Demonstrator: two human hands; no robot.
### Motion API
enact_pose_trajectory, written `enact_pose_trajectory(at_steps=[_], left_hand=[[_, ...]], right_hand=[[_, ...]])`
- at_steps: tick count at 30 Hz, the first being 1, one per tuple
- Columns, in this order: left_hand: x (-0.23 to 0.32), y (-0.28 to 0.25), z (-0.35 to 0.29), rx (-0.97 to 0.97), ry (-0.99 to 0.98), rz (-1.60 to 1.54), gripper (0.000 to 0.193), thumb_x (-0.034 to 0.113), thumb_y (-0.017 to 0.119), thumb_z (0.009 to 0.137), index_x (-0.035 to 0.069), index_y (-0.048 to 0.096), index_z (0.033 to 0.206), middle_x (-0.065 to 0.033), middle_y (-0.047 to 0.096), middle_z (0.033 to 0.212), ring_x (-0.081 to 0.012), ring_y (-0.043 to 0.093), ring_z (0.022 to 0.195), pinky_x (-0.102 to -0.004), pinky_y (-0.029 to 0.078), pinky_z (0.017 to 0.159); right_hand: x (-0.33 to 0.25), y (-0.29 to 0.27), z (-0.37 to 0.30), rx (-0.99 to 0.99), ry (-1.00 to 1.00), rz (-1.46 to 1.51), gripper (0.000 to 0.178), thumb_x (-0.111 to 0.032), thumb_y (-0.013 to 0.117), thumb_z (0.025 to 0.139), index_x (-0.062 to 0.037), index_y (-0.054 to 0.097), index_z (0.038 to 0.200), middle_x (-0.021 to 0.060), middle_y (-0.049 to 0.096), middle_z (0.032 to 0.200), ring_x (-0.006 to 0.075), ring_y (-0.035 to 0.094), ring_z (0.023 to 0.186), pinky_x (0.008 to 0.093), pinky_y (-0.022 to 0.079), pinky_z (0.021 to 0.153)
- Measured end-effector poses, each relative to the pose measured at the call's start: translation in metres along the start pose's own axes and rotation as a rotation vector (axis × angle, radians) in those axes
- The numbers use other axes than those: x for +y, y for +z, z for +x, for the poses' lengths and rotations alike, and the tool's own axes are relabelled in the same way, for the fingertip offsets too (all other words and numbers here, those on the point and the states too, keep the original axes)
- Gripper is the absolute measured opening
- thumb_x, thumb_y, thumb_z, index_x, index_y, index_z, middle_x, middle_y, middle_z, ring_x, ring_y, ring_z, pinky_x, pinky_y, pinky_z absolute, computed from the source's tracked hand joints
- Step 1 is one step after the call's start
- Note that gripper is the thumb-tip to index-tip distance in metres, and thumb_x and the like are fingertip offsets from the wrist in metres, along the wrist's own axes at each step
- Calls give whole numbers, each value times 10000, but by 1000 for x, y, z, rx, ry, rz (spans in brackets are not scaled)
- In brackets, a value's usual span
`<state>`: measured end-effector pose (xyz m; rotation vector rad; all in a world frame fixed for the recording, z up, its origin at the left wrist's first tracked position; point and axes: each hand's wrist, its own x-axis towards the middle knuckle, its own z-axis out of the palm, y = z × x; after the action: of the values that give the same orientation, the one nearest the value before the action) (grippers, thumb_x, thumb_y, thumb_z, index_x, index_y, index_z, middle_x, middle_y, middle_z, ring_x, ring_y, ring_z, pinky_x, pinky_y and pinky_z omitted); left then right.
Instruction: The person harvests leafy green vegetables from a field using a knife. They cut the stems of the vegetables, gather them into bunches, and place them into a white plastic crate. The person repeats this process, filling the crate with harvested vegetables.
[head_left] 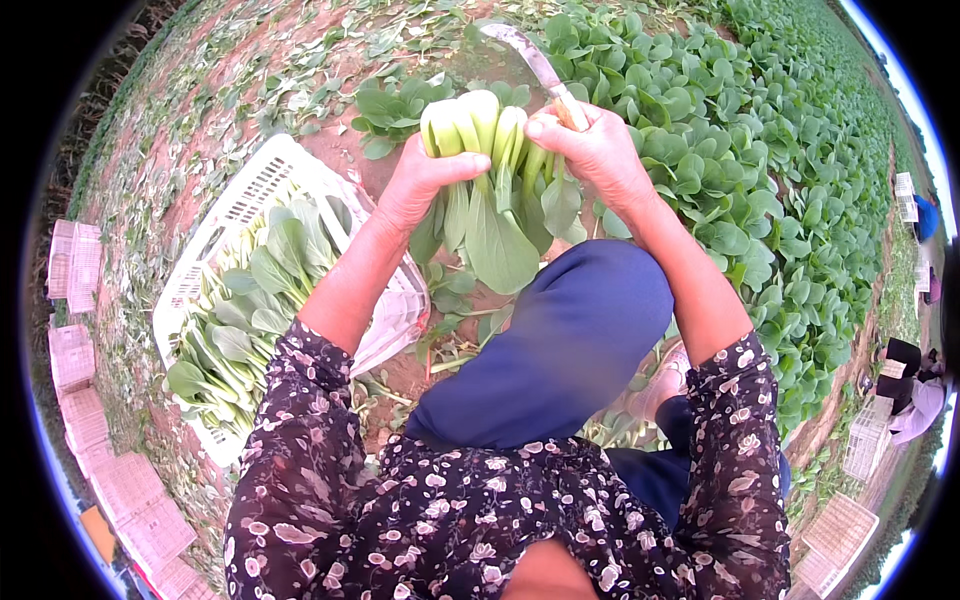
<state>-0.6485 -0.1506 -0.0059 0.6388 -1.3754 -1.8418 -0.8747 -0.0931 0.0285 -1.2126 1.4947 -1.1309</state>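
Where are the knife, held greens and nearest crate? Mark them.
Knife [538,65]: head view, on the blade.
Held greens [498,228]: head view, on a broad leaf.
Nearest crate [257,187]: head view, on the slotted wall.

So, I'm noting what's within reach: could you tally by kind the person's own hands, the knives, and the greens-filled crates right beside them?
Own left hand and right hand: 2
Curved knife: 1
Greens-filled crate: 1
Total: 4

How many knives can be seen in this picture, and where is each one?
1: the curved knife, gripped in the right hand and pointing up and leftward in the picture. Others could be hidden among the leafy plants.
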Motion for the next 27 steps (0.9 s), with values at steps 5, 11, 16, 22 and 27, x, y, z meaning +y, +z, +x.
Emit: enact_pose_trajectory(at_steps=[5, 11, 16, 22, 27], left_hand=[[-3, 8, -52, 83, -16, -426, 594, 265, 696, 810, 28, 518, 1325, -72, 630, 1143, -189, 631, 1031, -345, 509, 926], [20, 10, -106, 178, -92, -615, 561, 216, 687, 822, 46, 523, 1330, -97, 649, 1174, -198, 651, 1022, -357, 528, 919], [18, -4, -149, 128, -25, -755, 552, 177, 670, 833, 26, 521, 1343, -114, 655, 1194, -214, 660, 1046, -359, 537, 937], [16, 3, -168, 68, -127, -891, 542, 176, 656, 849, 33, 521, 1354, -116, 655, 1226, -217, 665, 1059, -365, 544, 950], [3, -2, -179, -19, -278, -1039, 536, 215, 635, 865, 56, 526, 1364, -134, 661, 1222, -246, 684, 1012, -400, 559, 926]], right_hand=[[-50, 45, -5, -135, -53, -109, 418, -392, 841, 760, -47, 700, 949, -39, 626, 806, 52, 542, 714, 227, 428, 615], [-62, 61, -33, -303, -18, -129, 423, -253, 796, 848, -36, 672, 1189, -39, 641, 885, 35, 537, 719, 196, 443, 643], [-60, 85, -51, -398, -32, -136, 322, -184, 766, 861, -60, 698, 1150, -51, 648, 868, 11, 524, 707, 173, 413, 615], [-53, 80, -60, -333, -17, -244, 133, -116, 699, 882, -68, 691, 1006, -66, 625, 771, -15, 456, 610, 162, 338, 534], [-57, 81, -63, -409, 78, -226, 65, -105, 679, 877, -70, 666, 929, -73, 579, 723, -5, 430, 595, 180, 331, 533]])
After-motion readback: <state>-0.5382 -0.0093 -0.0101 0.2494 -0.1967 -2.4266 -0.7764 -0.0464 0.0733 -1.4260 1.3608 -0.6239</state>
